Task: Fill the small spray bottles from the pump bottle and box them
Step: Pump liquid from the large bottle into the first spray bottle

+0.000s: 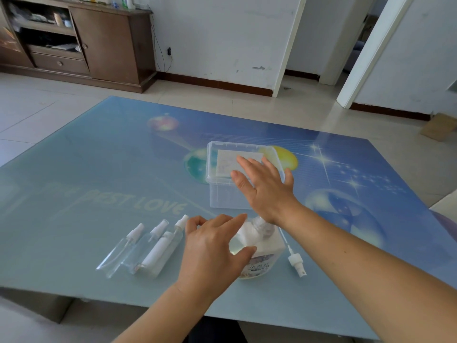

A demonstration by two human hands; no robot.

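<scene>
The pump bottle (265, 257), clear with a white pump head and a printed label, stands near the table's front edge. My left hand (212, 251) hovers over its left side with fingers apart, holding nothing. My right hand (262, 186) is spread flat above the near right corner of a clear plastic box (222, 174) with a lid. Several small clear spray bottles (138, 251) with white tops lie side by side left of my left hand. A loose white spray head with its tube (295, 262) lies right of the pump bottle.
The blue printed glass table (111, 169) stretches far to the left and back. A brown wooden cabinet (103, 43) stands against the far wall. A cardboard box (439, 126) sits on the floor at the right.
</scene>
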